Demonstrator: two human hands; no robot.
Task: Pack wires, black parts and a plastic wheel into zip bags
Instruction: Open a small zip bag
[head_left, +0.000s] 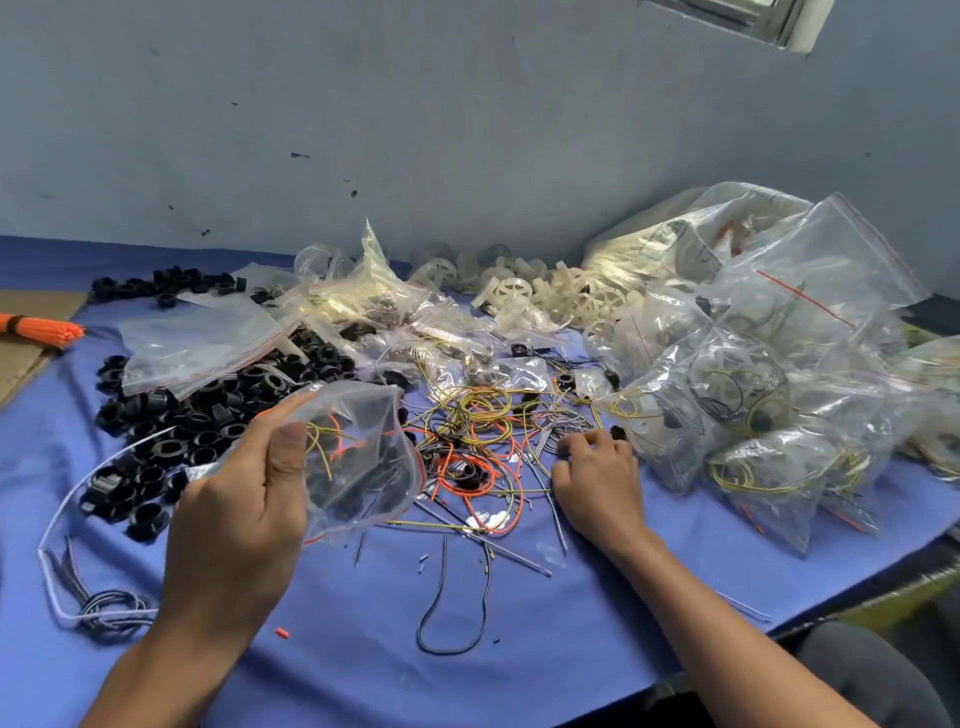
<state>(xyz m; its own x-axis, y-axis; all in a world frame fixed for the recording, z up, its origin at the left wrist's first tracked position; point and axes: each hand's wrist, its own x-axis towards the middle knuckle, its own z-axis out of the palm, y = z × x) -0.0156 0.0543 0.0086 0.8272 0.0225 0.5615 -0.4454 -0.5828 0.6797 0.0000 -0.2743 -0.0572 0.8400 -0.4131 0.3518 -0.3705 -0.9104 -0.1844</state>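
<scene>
1. A table (337, 649) draped in blue cloth stood against a scuffed grey-blue wall, heaped with loose kit parts.
2. The left hand (244, 499) held a clear zip bag (363, 452) raised off the cloth, pinching one side of its mouth between thumb and forefinger. A few yellow and orange wires lay inside, just beyond the thumb.
3. The right hand (597, 478) lay palm down, its fingers bent and their tips buried in the edge of the wire tangle (478, 431). Whether they pinched a strand could not be told.
4. The black parts (197, 415) were heaped beyond and left of the left fingers, with a stack of empty zip bags (192, 343) lying on them.
5. The plastic wheels (545, 296) sat well beyond both hands, close to the wall. The filled bags (769, 389) were piled just right of the right fingertips.
6. The knot looked the likeliest source of trouble. One strand pulled free could drag its neighbours along and scatter the short off-cuts lying near the right wrist.
7. The bag, gripped on one side only, could sag shut as a wire arrived. Stiff wire ends might then snag the mouth or prick the thin film.
8. The filled bags crowded the table's right edge, so a careless sweep of the right fingers could nudge one over.
</scene>
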